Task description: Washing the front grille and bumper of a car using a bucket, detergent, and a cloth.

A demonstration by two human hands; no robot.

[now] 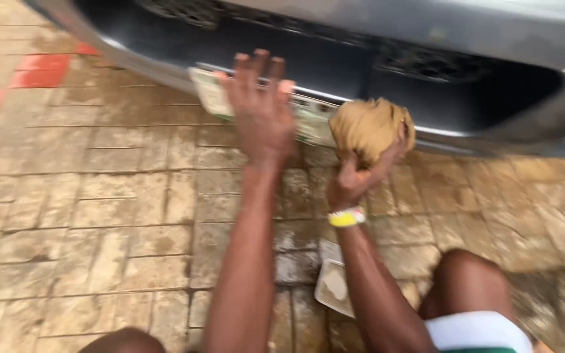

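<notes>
**Clerk:** Item one, the ground?

**Operator:** I log a paved yard (99, 196) of tan rectangular blocks, wet and stained dark along the joints. A few red blocks (37, 70) sit at the upper left. I see no walls; this is outdoors.

**Clerk:** Item two, the vehicle?

**Operator:** A silver-grey car bumper (465, 98) fills the top of the view, with a dark grille opening above it. A pale licence plate (214, 95) is fixed low on it; I do not read it, and the view is blurred.

**Clerk:** Item three, the hands?

**Operator:** My left hand (261, 111) lies flat with fingers spread and released, over the plate; touching or just short of it, I cannot tell. My right hand (358, 176) is clenched around a bunched tan cloth (369, 127), held up against the bumper's lower edge just right of the plate. A yellow and white wristband (346, 217) circles that wrist.

**Clerk:** Item four, anything else?

**Operator:** A flat pale tray-like piece (333, 284), soiled, lies on the pavers between my forearms. My bare knee (465, 281) and the hem of white shorts (479, 330) show at lower right.
</notes>
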